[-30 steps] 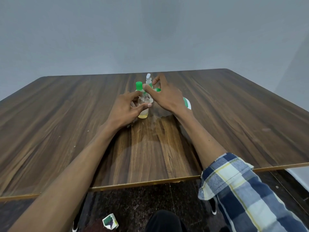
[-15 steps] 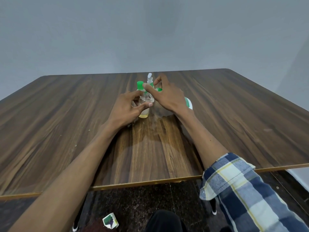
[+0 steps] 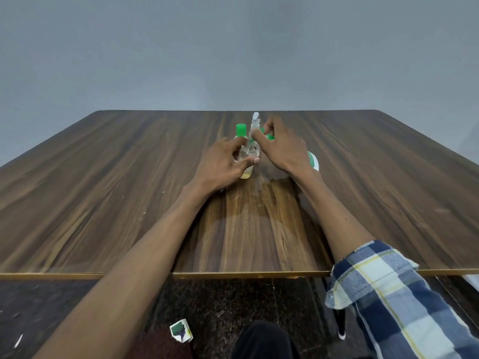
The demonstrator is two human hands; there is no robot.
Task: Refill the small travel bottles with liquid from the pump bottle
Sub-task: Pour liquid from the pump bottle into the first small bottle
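Note:
A clear pump bottle (image 3: 246,174) with a little yellowish liquid at its bottom stands at the table's middle, its white pump head (image 3: 255,117) sticking up. My left hand (image 3: 223,165) grips its body between thumb and forefinger. My right hand (image 3: 283,150) pinches the pump's neck from the right with curled fingers. A small travel bottle with a green cap (image 3: 240,129) stands just behind my left hand. Another green-capped bottle (image 3: 313,161) with a white and green label lies mostly hidden under my right hand.
The wooden table (image 3: 103,190) spreads wide on both sides of the bottles, its front edge near my elbows. On the dark floor below lies a small white and green scrap (image 3: 181,331).
Both hands stay on the pump bottle. My right fingers have shifted slightly on the pump's neck.

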